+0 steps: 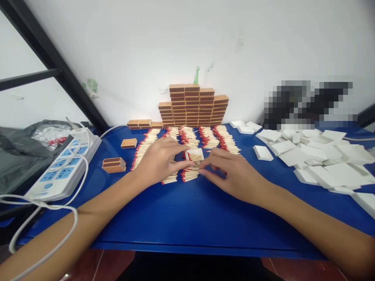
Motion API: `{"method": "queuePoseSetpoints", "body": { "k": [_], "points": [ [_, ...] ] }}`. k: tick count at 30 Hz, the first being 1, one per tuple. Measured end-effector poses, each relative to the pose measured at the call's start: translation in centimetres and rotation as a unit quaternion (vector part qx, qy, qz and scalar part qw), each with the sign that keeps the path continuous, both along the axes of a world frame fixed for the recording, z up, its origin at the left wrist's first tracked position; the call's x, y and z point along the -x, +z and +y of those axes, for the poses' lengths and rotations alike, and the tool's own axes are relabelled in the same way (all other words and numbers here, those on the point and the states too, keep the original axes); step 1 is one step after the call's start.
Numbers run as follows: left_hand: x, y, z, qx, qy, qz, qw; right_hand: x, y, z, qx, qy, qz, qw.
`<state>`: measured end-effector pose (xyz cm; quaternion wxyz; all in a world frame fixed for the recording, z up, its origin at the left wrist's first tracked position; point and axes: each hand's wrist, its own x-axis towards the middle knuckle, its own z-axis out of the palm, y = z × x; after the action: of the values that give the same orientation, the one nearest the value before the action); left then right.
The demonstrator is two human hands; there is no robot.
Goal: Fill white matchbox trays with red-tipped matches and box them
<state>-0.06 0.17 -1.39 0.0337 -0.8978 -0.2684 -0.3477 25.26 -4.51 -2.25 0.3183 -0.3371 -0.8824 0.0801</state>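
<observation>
From the head view, I see my left hand [159, 159] with its grip closed on a small white tray [197, 150], forefinger at the far left corner and thumb at the near one. The tray sits between my two hands, over the middle row of matches, with some matches [195, 157] lying in it, red heads to the left. My right hand [236, 171] is at the tray's right end, fingertips curled close together beside it; I cannot tell whether that grip pinches any matches. More match rows [146, 145] lie on the blue counter [164, 226] on either side of the tray. Beyond them, stacked matchboxes [191, 104] stand against the wall, and a heap of white trays [319, 156] lies well to my right.
</observation>
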Motion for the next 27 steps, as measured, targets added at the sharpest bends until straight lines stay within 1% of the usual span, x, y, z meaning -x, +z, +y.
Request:
{"method": "queuePoseSetpoints", "body": {
  "k": [2,5,8,12,21,24,27],
  "points": [
    [0.1,0.0,0.1,-0.003,0.005,0.003,1.000,0.2,-0.5,-0.1,0.038,0.038,-0.014,0.998],
    [0.2,0.1,0.0,-0.009,0.005,0.009,1.000,0.5,-1.2,-0.2,0.081,0.058,-0.035,0.994],
    [0.1,0.2,-0.1,-0.008,0.006,0.019,1.000,0.7,-1.3,-0.1,0.096,0.055,-0.038,0.993],
    [0.1,0.2,-0.1,-0.003,0.009,0.023,1.000,0.7,-1.1,-0.2,0.109,0.049,-0.034,0.992],
    [0.2,0.3,-0.1,-0.009,0.001,0.019,1.000,0.6,-0.8,-0.3,0.150,0.044,-0.061,0.986],
    [0.2,0.3,-0.1,-0.009,0.001,0.019,1.000,0.5,-0.6,-0.4,0.158,0.034,-0.069,0.984],
    [0.2,0.3,-0.1,-0.005,0.005,0.023,1.000,0.6,-0.4,-0.4,0.160,0.042,-0.078,0.983]
  ]
}}
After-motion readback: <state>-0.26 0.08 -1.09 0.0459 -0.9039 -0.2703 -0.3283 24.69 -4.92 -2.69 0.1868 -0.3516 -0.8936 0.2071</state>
